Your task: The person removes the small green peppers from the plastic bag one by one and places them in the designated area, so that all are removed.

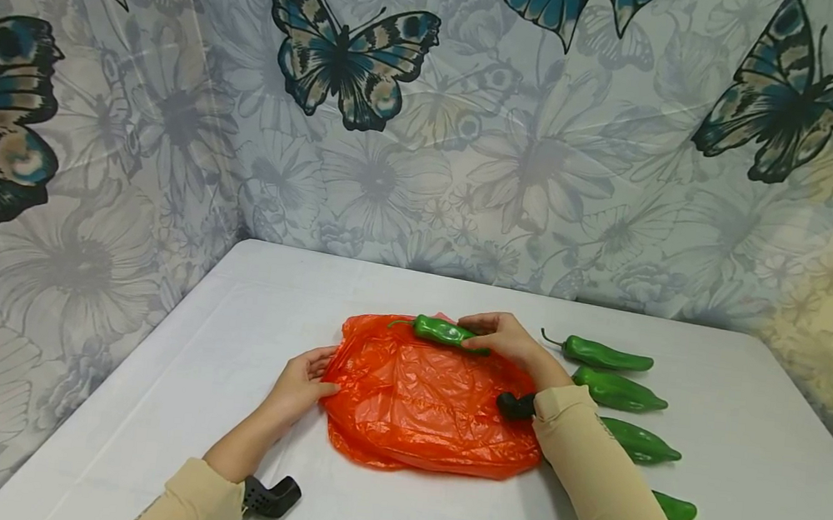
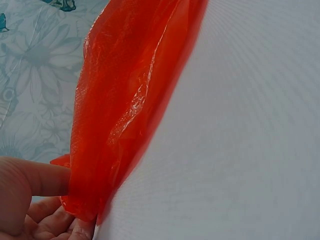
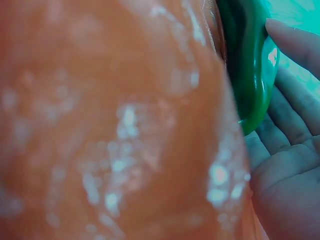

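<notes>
A crinkled orange-red plastic bag point(image 1: 424, 411) lies spread on the table, its left edge pinched by my left hand point(image 1: 302, 383). In the left wrist view the thumb point(image 2: 47, 179) presses on the bag's film point(image 2: 120, 110) with the fingers beneath it. At the bag's far edge my right hand point(image 1: 507, 337) holds a long green pepper point(image 1: 441, 330) by its tip end, stem pointing left. The right wrist view shows this pepper point(image 3: 252, 70) between thumb and fingers, partly hidden behind the blurred bag point(image 3: 125, 150).
To the right of the bag, several more green peppers lie in a column, among them the farthest pepper point(image 1: 606, 354) and the nearest pepper point(image 1: 674, 508). My right sleeve point(image 1: 606, 479) covers parts of some. A butterfly-print cloth point(image 1: 433, 169) hangs behind the white table point(image 1: 147, 401).
</notes>
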### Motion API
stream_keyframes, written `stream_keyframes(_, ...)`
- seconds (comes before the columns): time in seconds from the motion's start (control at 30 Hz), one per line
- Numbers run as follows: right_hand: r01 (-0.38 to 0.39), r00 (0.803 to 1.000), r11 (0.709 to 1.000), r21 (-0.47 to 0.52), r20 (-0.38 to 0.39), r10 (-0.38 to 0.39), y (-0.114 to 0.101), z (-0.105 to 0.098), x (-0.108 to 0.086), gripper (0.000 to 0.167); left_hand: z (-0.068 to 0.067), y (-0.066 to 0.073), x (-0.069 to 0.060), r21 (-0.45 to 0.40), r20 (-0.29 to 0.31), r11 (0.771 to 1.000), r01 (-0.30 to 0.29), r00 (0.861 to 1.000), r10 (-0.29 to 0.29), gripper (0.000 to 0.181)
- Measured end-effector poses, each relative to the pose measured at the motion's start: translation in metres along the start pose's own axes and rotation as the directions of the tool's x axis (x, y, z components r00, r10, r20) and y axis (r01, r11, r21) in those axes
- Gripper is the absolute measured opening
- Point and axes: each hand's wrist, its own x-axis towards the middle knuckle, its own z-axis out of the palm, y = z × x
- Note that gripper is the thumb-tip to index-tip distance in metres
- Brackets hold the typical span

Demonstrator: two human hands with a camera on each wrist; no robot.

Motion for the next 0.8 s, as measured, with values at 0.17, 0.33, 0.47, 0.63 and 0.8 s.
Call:
stream_keyframes(0.17, -0.013, 1.0, 1.0, -0.023, 0.0, 0.013, 0.0006, 0.0004, 0.0011, 0.049, 0.0005, -0.0003, 0.0003, -0.005, 0.0, 1.0, 0.007, 1.0, -0.007, 0.057)
stream_keyframes(0.33, -0.022, 1.0, 0.999, -0.048, 0.008, 0.022, 0.0013, 0.0007, 0.0019, 0.052, 0.0007, -0.0004, -0.0002, -0.002, 0.005, 1.0, 0.01, 1.0, -0.01, 0.057)
stream_keyframes(0.47, -0.016, 1.0, 0.998, -0.061, 0.013, 0.017, 0.0022, 0.001, 0.003, 0.053, 0.0006, -0.0004, -0.0005, -0.001, 0.001, 1.0, 0.01, 1.0, -0.01, 0.056)
stream_keyframes(0.63, -0.012, 1.0, 0.996, -0.083, 0.012, 0.013, 0.0019, 0.0014, 0.0035, 0.053, 0.0008, -0.001, -0.0004, -0.001, 0.002, 1.0, 0.007, 1.0, -0.007, 0.056)
stream_keyframes(0.8, -0.007, 1.0, 0.995, -0.102, 0.012, 0.008, 0.0016, 0.001, 0.0039, 0.054, 0.0008, -0.0009, -0.0001, -0.002, 0.003, 1.0, 0.005, 1.0, -0.005, 0.056)
